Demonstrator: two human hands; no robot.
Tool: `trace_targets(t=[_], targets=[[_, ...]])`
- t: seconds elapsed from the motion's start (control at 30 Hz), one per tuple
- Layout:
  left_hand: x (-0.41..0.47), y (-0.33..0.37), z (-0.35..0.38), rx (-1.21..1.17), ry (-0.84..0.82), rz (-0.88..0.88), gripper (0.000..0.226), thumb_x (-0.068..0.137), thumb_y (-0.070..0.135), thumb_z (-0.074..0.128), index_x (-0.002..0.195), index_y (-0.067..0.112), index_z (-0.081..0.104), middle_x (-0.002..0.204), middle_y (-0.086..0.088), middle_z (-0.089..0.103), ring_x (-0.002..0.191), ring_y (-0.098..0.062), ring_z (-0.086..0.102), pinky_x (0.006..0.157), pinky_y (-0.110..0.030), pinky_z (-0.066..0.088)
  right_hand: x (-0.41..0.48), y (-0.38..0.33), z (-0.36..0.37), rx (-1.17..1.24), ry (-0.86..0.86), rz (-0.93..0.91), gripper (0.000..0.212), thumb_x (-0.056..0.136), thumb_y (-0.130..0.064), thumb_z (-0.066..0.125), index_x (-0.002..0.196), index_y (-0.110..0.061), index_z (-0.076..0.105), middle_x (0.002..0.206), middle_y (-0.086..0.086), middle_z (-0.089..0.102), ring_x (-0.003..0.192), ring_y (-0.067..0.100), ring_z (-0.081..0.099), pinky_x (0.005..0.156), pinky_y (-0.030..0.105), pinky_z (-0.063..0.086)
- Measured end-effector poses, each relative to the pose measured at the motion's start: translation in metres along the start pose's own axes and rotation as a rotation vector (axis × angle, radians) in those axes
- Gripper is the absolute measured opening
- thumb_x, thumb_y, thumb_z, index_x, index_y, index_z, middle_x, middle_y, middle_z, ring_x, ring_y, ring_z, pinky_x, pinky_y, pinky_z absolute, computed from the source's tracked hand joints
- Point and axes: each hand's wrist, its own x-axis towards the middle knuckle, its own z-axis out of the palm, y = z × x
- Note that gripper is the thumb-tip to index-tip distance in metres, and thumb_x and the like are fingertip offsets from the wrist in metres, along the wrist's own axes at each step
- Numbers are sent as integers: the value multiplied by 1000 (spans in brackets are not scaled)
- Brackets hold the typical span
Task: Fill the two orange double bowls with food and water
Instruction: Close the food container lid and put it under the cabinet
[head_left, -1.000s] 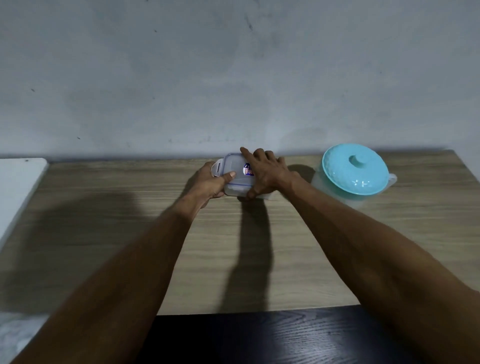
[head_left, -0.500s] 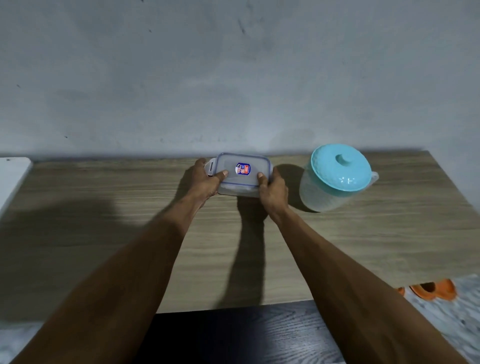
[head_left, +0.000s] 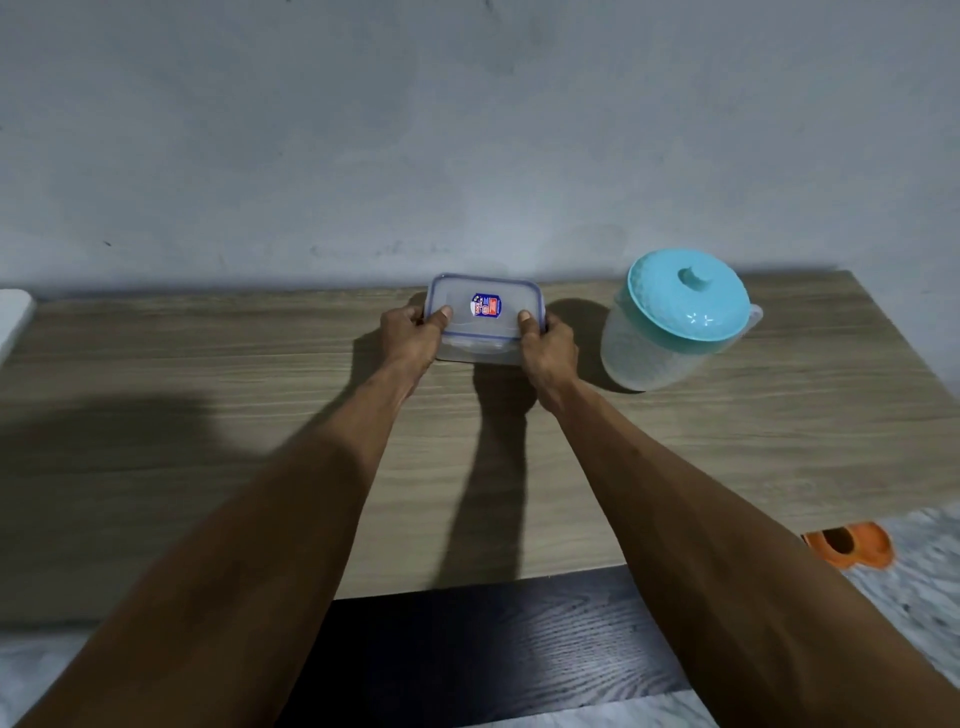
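A clear rectangular food container with a blue-rimmed lid and a small sticker sits at the back of the wooden table, near the wall. My left hand grips its left end, thumb on the lid. My right hand grips its right end, thumb on the lid too. To the right stands a frosted water jug with a turquoise lid. Part of one orange double bowl shows on the floor beyond the table's right front corner.
A grey wall runs close behind the table. A white surface edges in at the far left. A dark wooden board lies below the table's front edge, on a pale speckled floor.
My right hand slid off the lid's top to the container's right end. Both thumbs now rest on the lid. The view shifted, bringing the orange bowl into sight.
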Motion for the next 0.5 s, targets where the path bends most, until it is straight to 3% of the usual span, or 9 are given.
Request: trace_targets(t=[0.17, 0.33, 0.5], targets=[[-7, -1, 0, -83, -35, -24, 26, 91, 18, 67, 112, 3, 67, 94, -5, 64, 82, -16, 59, 82, -33, 54, -7, -2, -6, 13, -31, 40, 39, 97, -34, 54, 125, -8, 61, 124, 16, 66, 117, 33, 60, 102, 41, 47], [-30, -7, -8, -69, -29, -19, 22, 91, 18, 66, 108, 6, 68, 96, -11, 68, 57, -6, 53, 48, -15, 45, -31, -1, -18, 23, -21, 30, 37, 98, -30, 54, 127, -7, 61, 126, 15, 65, 117, 33, 60, 101, 37, 47], [-69, -5, -23, -80, 39, -28, 31, 85, 28, 72, 105, 4, 72, 110, -25, 70, 72, -14, 55, 71, -28, 47, -68, -9, -42, 53, -30, 9, 36, 98, -28, 54, 126, -6, 61, 126, 15, 65, 117, 32, 59, 99, 36, 46]])
